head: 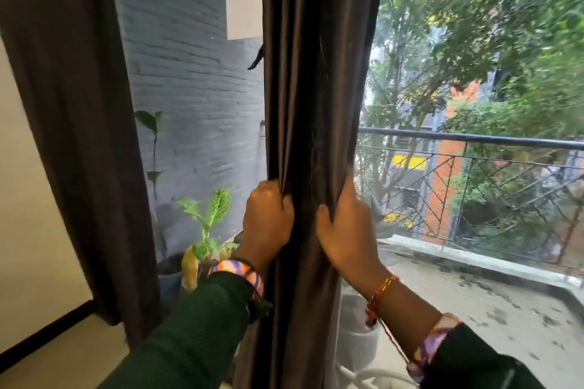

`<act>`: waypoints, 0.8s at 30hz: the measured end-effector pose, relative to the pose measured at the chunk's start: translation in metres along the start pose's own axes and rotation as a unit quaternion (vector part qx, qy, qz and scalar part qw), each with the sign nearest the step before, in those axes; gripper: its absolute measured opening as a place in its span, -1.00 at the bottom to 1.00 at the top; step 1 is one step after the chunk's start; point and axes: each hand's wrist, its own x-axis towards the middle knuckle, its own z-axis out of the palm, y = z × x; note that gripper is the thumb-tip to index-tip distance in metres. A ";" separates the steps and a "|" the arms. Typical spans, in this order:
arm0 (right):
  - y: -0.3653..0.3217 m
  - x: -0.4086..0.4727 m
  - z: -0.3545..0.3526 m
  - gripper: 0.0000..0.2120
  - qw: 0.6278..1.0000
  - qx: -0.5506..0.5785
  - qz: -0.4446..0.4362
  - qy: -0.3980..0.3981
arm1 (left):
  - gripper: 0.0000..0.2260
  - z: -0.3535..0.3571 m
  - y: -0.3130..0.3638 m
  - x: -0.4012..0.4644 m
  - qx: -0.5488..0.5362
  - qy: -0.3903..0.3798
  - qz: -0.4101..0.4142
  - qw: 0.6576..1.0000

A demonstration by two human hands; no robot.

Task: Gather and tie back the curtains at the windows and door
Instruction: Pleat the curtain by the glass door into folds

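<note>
Gripping bunched curtain (313, 88): left hand (267, 218), right hand (343, 230).

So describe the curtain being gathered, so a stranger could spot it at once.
Start at the big glass front facing the balcony railing. The curtain hangs mid-pane as a dark brown bunched column, with the left hand and right hand gripping its folds. Unlike the other curtain at the far left, it has hands on it.
</note>
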 end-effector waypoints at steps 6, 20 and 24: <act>0.009 -0.032 0.031 -0.38 0.995 -0.070 -0.007 -0.076 | -0.79 0.003 -0.008 -0.004 -0.062 0.014 0.030 0.998; -0.026 -0.083 0.078 -0.58 0.969 -0.092 0.061 -0.220 | -0.66 -0.037 -0.016 -0.018 -0.154 -0.009 0.048 0.987; -0.030 -0.094 0.052 -0.25 0.979 -0.021 -0.020 -0.201 | -0.66 -0.059 -0.031 -0.009 -0.165 0.030 0.074 0.983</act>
